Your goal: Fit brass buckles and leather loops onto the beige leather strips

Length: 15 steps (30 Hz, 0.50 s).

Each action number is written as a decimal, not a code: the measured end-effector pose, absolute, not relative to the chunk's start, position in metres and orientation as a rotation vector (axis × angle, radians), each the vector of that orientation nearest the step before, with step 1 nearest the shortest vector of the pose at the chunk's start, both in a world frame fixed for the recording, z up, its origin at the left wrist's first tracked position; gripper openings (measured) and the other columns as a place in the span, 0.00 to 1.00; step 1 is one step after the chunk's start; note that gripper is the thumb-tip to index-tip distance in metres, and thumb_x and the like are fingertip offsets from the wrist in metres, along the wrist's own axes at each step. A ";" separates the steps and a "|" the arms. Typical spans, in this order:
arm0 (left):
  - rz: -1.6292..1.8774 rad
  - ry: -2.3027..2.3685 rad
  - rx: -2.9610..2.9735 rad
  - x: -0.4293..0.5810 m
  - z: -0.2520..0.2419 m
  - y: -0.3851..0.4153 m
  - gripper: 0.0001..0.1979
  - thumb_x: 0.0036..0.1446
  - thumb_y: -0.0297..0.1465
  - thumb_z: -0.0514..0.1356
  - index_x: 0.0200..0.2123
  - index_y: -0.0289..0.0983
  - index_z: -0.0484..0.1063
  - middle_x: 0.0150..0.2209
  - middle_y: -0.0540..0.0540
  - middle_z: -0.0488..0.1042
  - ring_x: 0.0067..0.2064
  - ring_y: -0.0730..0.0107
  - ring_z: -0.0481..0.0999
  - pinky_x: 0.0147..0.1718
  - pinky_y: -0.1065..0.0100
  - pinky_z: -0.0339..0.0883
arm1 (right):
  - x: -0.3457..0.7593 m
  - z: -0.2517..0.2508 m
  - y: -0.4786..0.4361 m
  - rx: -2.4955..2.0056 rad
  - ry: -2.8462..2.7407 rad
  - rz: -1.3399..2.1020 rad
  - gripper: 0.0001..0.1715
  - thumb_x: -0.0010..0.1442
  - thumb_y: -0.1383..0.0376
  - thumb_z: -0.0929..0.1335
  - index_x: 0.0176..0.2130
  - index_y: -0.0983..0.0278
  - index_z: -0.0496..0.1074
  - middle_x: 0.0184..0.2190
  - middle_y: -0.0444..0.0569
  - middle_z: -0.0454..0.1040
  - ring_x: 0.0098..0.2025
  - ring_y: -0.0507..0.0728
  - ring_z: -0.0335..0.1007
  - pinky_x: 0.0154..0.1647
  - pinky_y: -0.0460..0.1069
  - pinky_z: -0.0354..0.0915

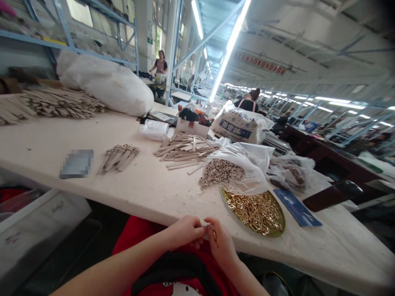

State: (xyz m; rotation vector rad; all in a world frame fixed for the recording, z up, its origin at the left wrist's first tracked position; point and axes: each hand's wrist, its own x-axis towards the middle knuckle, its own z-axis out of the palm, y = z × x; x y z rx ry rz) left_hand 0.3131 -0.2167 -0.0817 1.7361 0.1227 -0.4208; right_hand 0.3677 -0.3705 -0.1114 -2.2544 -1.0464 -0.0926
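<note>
Just off the table's near edge, my two hands meet above my lap. My left hand (188, 231) is closed, its thumb and fingertips pinching something too small to make out. My right hand (221, 243) curls around a gold-coloured metal buckle (215, 236), which shows partly between the fingers. Right of them lies a round tray (282, 231) heaped with gold metal buckles (254, 210). A plastic bag (251, 164) of small beige loops (220, 172) overlaps the tray's far rim. Beyond are loose beige straps (187, 147); a bundle of straps (120, 156) lies to the left.
On the table (148, 193) are a blurred grey rectangle (77, 163), a blue card (296, 207) and a dark cylindrical object (333, 196). Further back stand a big white sack (105, 84), a printed bag (237, 123) and more straps (61, 102). Other people work in the distance.
</note>
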 end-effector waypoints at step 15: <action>-0.552 0.141 1.644 0.329 -0.095 -0.204 0.11 0.47 0.36 0.51 0.23 0.33 0.65 0.20 0.49 0.69 0.20 0.75 0.67 0.20 0.74 0.59 | 0.388 -0.128 -0.360 -2.160 -0.977 0.004 0.13 0.61 0.62 0.57 0.41 0.62 0.65 0.28 0.47 0.74 0.29 0.54 0.70 0.30 0.48 0.66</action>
